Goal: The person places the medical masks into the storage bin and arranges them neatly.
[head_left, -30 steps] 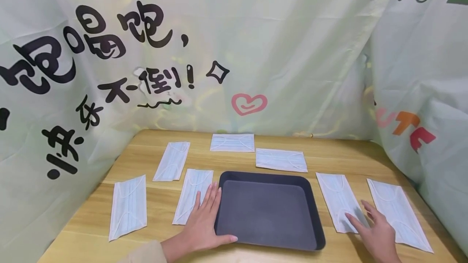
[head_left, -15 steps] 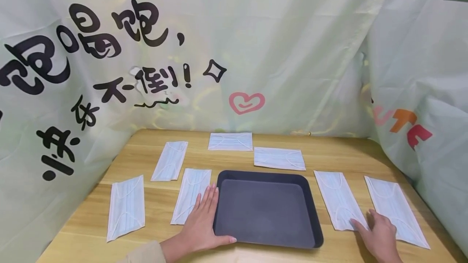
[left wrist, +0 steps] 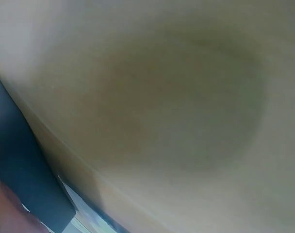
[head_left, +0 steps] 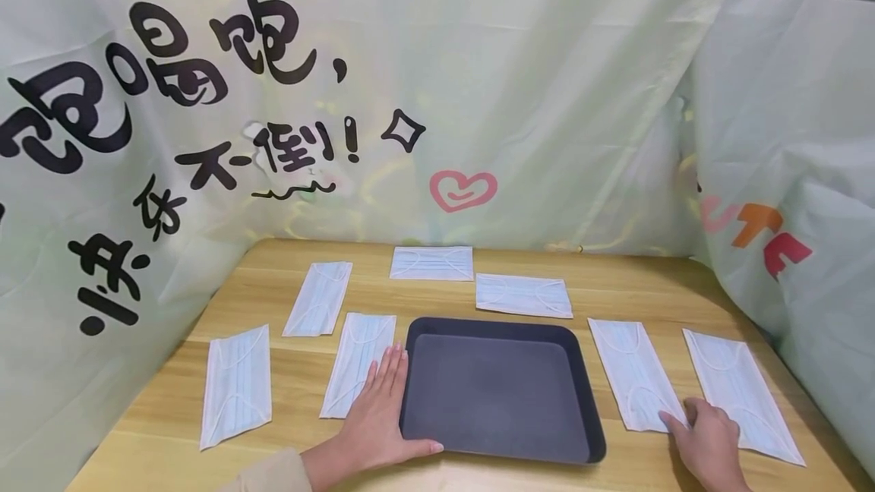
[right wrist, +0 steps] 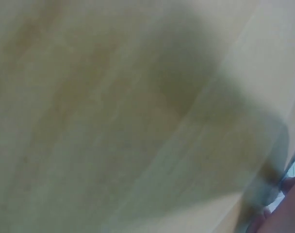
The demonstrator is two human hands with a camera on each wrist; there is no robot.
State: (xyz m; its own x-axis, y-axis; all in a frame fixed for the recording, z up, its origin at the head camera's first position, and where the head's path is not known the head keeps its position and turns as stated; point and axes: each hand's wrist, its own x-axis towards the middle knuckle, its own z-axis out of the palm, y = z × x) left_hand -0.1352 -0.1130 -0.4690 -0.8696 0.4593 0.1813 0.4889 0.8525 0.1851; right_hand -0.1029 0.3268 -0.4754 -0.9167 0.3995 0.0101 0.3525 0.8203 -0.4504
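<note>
The dark tray sits near the front edge of the wooden table, about in the middle. The left hand lies flat on the table right beside the tray's left side. Its fingers are straight and point to the back, and its thumb stretches along the tray's front left corner, touching it. Part of this hand also rests on the near end of a face mask that lies just left of the tray.

The right hand is by the front right corner of the table. Its fingers are bent, and the fingertips press on the near end of another face mask, the one just right of the tray. I cannot tell if it pinches the mask. One more mask lies just beside this hand, closer to the right edge.

Both wrist views are too blurry to show much.
</note>
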